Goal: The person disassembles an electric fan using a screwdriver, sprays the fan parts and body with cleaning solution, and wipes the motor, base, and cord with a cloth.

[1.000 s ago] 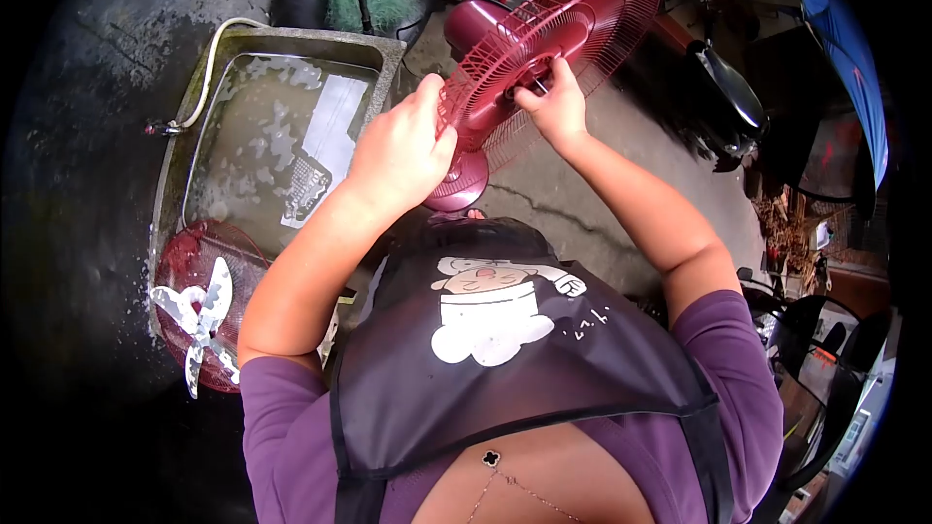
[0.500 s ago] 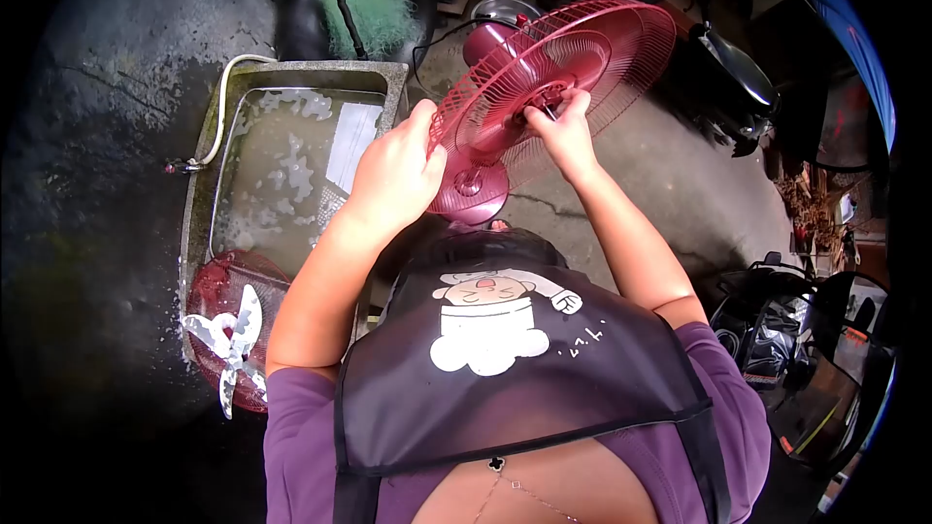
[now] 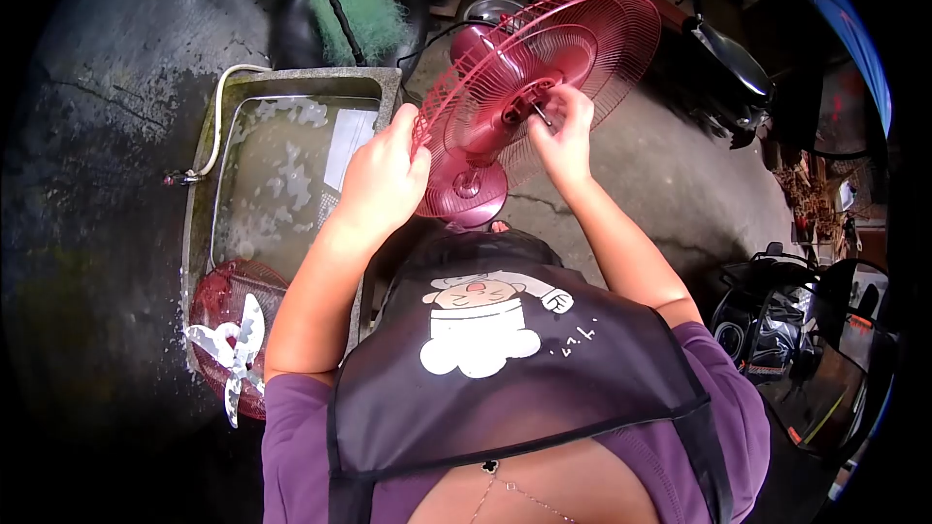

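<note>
A dark red standing fan [image 3: 476, 184] stands before me, tilted, its front open so that the round wire rear guard [image 3: 621, 39] and the thin metal shaft [image 3: 541, 114] at its hub show. My left hand [image 3: 383, 175] is closed around the guard's near left rim. At the hub, my right hand [image 3: 563, 136] has its thumb and curled fingers apart on either side of the shaft; whether a fingertip touches the hub is unclear. To the lower left, a pale wet fan blade [image 3: 233, 349] lies over a red wire guard [image 3: 209, 296] at the basin's near end.
A stone basin [image 3: 199, 223] of cloudy water with patches of foam is at my left, a pale hose [image 3: 221, 107] over its edge. Green netting [image 3: 354, 0] hangs behind it. A motorbike [image 3: 728, 58] stands at the back right, and black bags [image 3: 777, 315] lie at the right.
The guard has shifted slightly left in view with my left hand on it. My right thumb and fingers have spread a little from the hub, and more of the shaft shows.
</note>
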`<state>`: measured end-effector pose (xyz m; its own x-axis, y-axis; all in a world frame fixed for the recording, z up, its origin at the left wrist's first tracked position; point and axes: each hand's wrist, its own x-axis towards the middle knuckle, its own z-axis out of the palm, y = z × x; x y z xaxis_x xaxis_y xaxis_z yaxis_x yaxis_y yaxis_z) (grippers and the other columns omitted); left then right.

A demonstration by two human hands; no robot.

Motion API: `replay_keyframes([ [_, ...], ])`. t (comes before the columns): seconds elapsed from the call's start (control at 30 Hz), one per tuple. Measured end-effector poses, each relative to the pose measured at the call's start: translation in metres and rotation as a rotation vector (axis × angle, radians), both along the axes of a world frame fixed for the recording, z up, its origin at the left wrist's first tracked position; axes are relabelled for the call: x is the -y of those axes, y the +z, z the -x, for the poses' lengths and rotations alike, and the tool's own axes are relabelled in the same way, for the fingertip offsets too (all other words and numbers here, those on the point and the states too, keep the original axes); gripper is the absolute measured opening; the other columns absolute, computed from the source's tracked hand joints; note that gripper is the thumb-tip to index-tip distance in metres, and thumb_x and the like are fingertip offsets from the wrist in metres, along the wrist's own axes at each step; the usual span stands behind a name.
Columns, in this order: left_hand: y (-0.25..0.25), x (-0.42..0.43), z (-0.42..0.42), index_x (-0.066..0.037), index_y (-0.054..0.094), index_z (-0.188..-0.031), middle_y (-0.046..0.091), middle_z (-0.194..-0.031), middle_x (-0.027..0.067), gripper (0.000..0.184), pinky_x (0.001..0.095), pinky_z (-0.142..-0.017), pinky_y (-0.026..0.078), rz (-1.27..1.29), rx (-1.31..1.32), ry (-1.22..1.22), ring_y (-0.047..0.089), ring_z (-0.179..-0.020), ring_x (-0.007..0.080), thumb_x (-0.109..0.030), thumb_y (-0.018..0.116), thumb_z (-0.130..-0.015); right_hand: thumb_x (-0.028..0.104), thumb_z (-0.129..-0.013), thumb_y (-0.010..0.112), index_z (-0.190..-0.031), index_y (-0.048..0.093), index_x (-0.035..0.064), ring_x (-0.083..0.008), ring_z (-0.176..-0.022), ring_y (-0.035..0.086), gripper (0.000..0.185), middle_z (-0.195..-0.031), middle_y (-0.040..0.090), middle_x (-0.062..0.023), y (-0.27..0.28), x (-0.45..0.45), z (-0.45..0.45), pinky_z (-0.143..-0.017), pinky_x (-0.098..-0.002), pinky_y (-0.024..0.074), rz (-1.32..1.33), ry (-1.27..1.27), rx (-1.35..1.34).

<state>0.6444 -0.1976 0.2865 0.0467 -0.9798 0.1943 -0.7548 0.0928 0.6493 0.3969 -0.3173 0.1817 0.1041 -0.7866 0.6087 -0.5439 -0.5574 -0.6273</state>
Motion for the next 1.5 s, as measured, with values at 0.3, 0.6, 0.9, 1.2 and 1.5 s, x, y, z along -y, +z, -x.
replay_keyframes([
  [0.3,0.002,0.002,0.003,0.001,0.045,-0.127,0.066,-0.101,0.0279,0.044,0.0526,-0.081,0.051,-0.03,-0.036,-0.044,0.063,-0.092,0.047,-0.014,0.057,-0.088,0.027,-0.075,0.08,-0.118,0.05,-0.0011,-0.0236,-0.086,0.062,0.06,-0.096,0.062,-0.014,0.012,0.007,-0.013,-0.078,-0.0353,0.0516,-0.401,-0.117,0.024],
  [0.6,-0.003,0.0,0.004,0.002,0.045,-0.127,0.066,-0.1,0.0275,0.044,0.0531,-0.08,0.051,0.015,-0.048,-0.032,0.064,-0.091,0.047,-0.014,0.057,-0.088,0.001,-0.068,0.066,-0.109,0.064,0.0119,-0.0363,-0.109,0.057,0.042,-0.116,0.051,-0.0151,-0.006,0.011,-0.006,-0.09,-0.0442,0.0526,0.302,0.016,-0.439],
  [0.9,0.001,-0.005,0.012,0.002,0.046,-0.125,0.066,-0.099,0.0269,0.041,0.0526,-0.079,0.051,0.007,-0.027,-0.054,0.064,-0.091,0.0465,-0.013,0.057,-0.088,0.041,-0.095,0.064,-0.116,0.046,-0.0042,-0.0177,-0.062,0.061,0.053,-0.092,0.063,-0.0145,0.014,0.008,0.001,-0.059,-0.031,0.0543,-0.769,-0.041,0.514],
  [1.2,0.005,-0.011,0.012,0.004,0.047,-0.128,0.066,-0.102,0.0285,0.041,0.0514,-0.084,0.049,-0.018,-0.045,-0.012,0.063,-0.095,0.0467,-0.012,0.05,-0.09,0.003,-0.069,0.068,-0.098,0.061,0.0057,-0.0318,-0.085,0.06,0.031,-0.086,0.061,-0.0096,0.049,-0.012,-0.011,-0.086,-0.042,0.0484,0.433,0.28,-0.318],
  [1.5,0.001,-0.018,0.015,0.003,0.047,-0.128,0.066,-0.098,0.0277,0.043,0.0515,-0.081,0.051,0.014,-0.006,0.002,0.064,-0.092,0.0462,-0.012,0.056,-0.089,0.026,-0.085,0.075,-0.123,0.049,0.0,-0.0273,-0.097,0.065,0.053,-0.106,0.062,-0.0149,0.034,0.011,0.003,-0.083,-0.0362,0.0524,-1.152,0.109,0.436],
])
